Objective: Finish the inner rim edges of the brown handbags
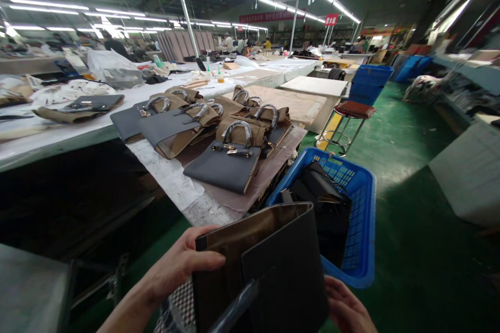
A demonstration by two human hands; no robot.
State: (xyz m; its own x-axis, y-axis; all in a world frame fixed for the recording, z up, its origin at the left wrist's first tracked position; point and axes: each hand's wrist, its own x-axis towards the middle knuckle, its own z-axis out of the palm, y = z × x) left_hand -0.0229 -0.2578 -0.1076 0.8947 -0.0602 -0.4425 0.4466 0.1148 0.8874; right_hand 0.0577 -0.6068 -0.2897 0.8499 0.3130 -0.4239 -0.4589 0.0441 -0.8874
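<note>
A dark grey handbag (273,265) with a tan lining stands open at the bottom of the view, its wrapped handle hanging toward me. My left hand (177,265) grips its left rim, thumb laid across the top edge. My right hand (346,307) supports it from below on the right side, fingers curled under the bag. Just behind the bag stands a blue plastic crate (361,218) with dark bag pieces inside.
A long white worktable (175,182) to the left carries several grey and tan handbags (226,164). A stool (351,114) and another blue crate (369,80) stand further back on the green floor. A white box (469,177) is at right. People work in the distance.
</note>
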